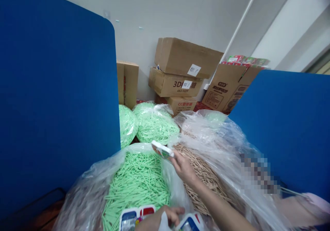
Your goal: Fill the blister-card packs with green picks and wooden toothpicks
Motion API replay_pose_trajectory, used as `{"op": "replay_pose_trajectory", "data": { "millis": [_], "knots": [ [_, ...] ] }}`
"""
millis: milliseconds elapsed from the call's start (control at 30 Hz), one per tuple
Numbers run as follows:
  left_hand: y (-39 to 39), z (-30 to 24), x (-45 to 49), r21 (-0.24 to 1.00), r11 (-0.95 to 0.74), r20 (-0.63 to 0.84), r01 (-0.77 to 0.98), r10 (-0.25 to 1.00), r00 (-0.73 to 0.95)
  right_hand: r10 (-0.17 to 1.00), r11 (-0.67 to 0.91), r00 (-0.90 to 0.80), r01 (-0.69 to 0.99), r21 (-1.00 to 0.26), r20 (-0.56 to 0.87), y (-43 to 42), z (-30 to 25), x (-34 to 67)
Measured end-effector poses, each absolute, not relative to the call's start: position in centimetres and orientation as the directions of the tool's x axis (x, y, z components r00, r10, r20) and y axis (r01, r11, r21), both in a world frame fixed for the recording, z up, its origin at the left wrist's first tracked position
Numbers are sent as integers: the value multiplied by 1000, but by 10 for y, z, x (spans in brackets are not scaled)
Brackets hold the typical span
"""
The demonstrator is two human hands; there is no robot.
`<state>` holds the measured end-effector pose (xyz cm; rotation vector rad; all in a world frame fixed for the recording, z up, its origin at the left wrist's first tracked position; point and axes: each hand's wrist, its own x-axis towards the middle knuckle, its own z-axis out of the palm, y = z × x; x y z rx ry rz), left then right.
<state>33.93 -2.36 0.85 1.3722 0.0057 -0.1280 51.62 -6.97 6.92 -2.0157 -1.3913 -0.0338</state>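
Note:
My right hand (183, 168) reaches forward over the open bags, its fingers closed on a small flat white packet (162, 150) with red and green print. At the bottom edge my left hand (157, 219) is curled around several small white, blue and red packets (134, 217). Below both hands lies a clear plastic bag of green shredded strips (136, 182). Under my right forearm sits a second clear bag of brown shredded strips (203, 176).
Blue partition panels stand at the left (56, 96) and right (286, 127). Two tied bags of green strips (154, 124) lie behind. Cardboard boxes (180, 69) are stacked against the white wall, one with colourful packs on top (244, 59).

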Motion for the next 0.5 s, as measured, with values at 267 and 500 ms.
{"op": "replay_pose_trajectory", "data": {
  "millis": [267,500],
  "knots": [
    [-24,-15,344,973,182,-117,141,-139,983,759,4,-7,1000,7,651,-100,71,523],
    [-25,-16,343,978,184,-72,96,-130,989,964,-135,107,985,103,242,-79,-1,537]
  ]
}}
